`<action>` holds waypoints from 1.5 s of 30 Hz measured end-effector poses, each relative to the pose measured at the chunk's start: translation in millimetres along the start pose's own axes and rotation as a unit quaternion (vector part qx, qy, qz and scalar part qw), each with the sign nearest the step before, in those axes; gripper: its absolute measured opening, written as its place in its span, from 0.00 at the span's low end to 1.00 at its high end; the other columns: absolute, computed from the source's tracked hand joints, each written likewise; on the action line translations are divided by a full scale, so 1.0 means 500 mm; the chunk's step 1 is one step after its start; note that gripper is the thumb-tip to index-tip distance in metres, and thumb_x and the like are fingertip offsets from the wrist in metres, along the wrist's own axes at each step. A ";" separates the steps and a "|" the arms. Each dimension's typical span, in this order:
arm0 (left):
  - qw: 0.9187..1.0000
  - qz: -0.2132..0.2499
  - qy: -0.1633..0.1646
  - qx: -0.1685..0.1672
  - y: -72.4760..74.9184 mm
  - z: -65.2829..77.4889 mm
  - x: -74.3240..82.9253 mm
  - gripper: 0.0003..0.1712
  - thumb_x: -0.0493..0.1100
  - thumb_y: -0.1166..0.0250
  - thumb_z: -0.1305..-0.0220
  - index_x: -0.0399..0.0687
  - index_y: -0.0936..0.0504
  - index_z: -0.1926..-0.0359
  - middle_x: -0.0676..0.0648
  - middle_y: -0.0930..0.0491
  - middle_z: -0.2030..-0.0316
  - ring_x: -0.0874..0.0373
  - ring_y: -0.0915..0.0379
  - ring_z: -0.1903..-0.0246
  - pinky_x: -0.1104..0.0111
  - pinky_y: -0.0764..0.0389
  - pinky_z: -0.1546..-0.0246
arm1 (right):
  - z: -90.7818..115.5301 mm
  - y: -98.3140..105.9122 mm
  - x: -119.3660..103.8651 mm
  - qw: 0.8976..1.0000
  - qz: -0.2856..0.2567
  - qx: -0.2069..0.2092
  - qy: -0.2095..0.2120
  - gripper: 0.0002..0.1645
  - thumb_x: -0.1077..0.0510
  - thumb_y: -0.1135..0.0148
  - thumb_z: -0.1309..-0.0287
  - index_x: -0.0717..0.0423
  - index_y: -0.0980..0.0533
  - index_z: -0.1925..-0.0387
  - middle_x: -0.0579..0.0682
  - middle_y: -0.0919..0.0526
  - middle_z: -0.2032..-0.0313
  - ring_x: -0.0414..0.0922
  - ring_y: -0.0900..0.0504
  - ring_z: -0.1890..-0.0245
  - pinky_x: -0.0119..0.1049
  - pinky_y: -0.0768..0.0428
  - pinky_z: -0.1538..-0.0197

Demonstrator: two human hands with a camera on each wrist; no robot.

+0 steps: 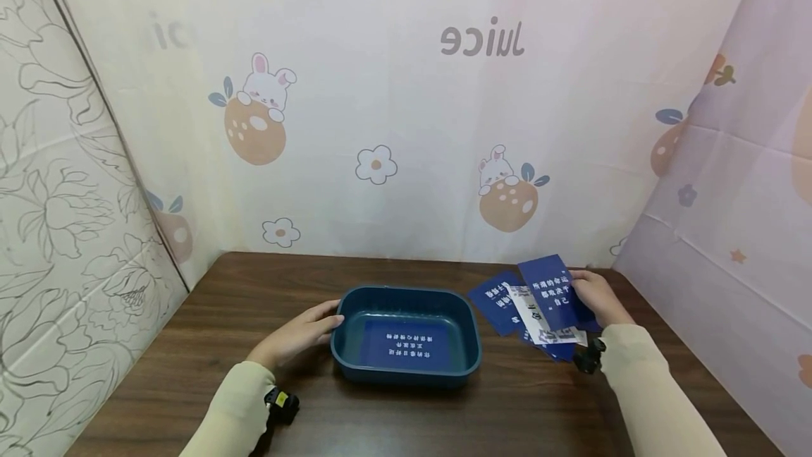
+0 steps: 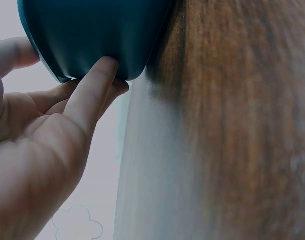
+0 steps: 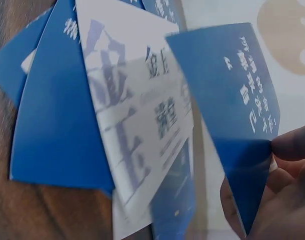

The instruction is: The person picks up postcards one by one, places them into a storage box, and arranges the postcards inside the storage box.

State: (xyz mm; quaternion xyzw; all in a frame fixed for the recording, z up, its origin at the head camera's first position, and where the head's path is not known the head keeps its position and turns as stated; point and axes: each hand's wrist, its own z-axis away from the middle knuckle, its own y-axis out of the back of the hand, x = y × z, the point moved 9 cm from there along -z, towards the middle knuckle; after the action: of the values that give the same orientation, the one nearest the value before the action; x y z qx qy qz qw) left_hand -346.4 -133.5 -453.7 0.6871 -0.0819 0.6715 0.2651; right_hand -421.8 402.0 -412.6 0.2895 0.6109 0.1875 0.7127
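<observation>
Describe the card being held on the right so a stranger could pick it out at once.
On the brown table, look right of the teal tray to the overlapping pile of cards. Beside it is a blue card with white writing. Unlike its neighbours, it is visibly pinched in the person's right grip.

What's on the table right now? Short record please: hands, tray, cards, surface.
left hand: grips the tray at its left end
right hand: pinches a blue card, white lettering
tray: dark teal, upright
inside tray: one printed card visible, lying flat
pile: overlapping blue cards plus white card, right of tray
surface: brown wood-look table
</observation>
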 end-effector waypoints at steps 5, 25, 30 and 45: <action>1.000 0.000 0.000 0.000 -0.001 0.000 0.001 0.37 0.54 0.45 0.23 0.39 0.44 0.24 0.34 0.40 0.28 0.39 0.37 0.32 0.48 0.32 0.36 | 0.008 -0.012 -0.043 0.999 0.021 -0.012 0.036 0.34 0.56 0.66 0.28 0.75 0.46 0.29 0.76 0.35 0.39 0.62 0.26 0.51 0.46 0.21 0.60; 1.000 0.006 0.006 -0.001 0.000 0.002 0.007 0.37 0.53 0.47 0.22 0.37 0.45 0.24 0.33 0.41 0.28 0.40 0.33 0.35 0.46 0.33 0.35 | 0.028 -0.041 -0.149 0.991 0.074 -0.008 0.114 0.30 0.54 0.64 0.24 0.74 0.37 0.34 0.75 0.27 0.46 0.59 0.19 0.58 0.44 0.17 0.63; 1.000 0.006 0.016 0.009 0.002 0.003 0.002 0.39 0.55 0.46 0.23 0.39 0.45 0.23 0.34 0.40 0.28 0.41 0.32 0.36 0.45 0.35 0.34 | 0.039 -0.054 -0.177 0.988 0.070 -0.006 0.136 0.29 0.53 0.62 0.24 0.71 0.34 0.35 0.73 0.25 0.47 0.56 0.19 0.61 0.42 0.18 0.65; 1.000 -0.005 0.013 0.007 0.001 0.002 0.000 0.38 0.54 0.45 0.23 0.41 0.46 0.23 0.35 0.40 0.28 0.42 0.34 0.34 0.47 0.33 0.35 | 0.091 -0.099 -0.299 0.964 0.107 -0.017 0.241 0.22 0.56 0.53 0.24 0.66 0.26 0.40 0.67 0.19 0.51 0.53 0.18 0.61 0.46 0.17 0.62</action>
State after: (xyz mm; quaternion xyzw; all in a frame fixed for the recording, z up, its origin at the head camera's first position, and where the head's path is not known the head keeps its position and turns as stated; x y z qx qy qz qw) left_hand -345.6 -134.4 -453.4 0.6807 -0.0706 0.6796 0.2644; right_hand -409.0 263.0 -326.5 0.2870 0.7270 0.3373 0.5247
